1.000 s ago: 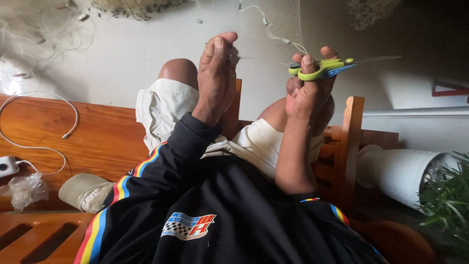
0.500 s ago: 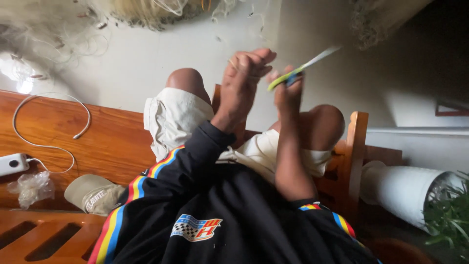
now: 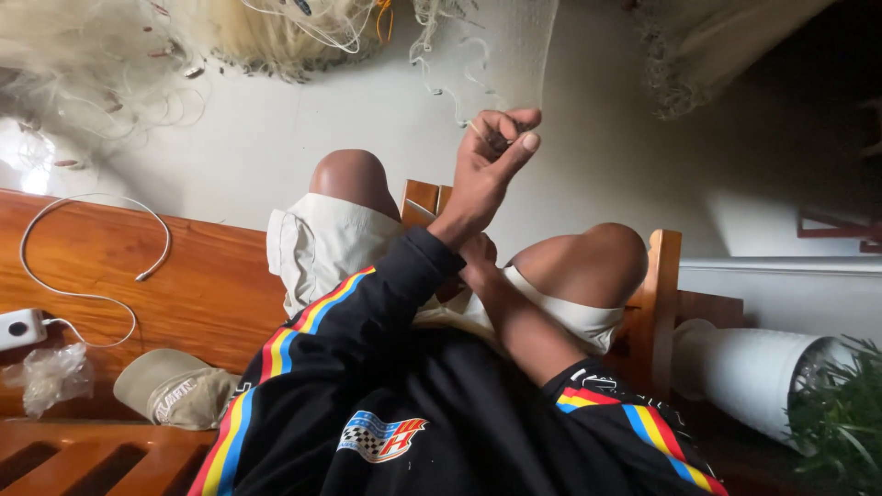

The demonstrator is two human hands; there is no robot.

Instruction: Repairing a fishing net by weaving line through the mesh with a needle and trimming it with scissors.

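Since half a second ago the right hand (image 3: 478, 250) has dropped from beside the raised one down between the knees, and the yellow-green scissors it held up are out of sight; the left hand (image 3: 491, 161) has stayed lifted and now pinches alone.

At the far left a white charger block (image 3: 20, 328) sits on the wooden surface (image 3: 197, 294), with a white cable (image 3: 87, 230) looping away from it. Just below lies a crumpled clear plastic bag (image 3: 50, 377), and right of that a tan cap (image 3: 175, 397). Piled fishing net (image 3: 119, 64) spreads over the pale floor (image 3: 276, 138) at the upper left.

In the middle, the left hand is closed to a pinch, thumb against curled fingers, holding a fold of thin net (image 3: 501, 55) that hangs straight above it and reaches out of the top of the view. The net touches the hand only at the fingertips. Below it the right hand is mostly hidden behind the left wrist, low between the two bare knees; whether it is open or holds anything cannot be told.

To the right stand a white pot (image 3: 744, 367) and a green plant (image 3: 841, 413).
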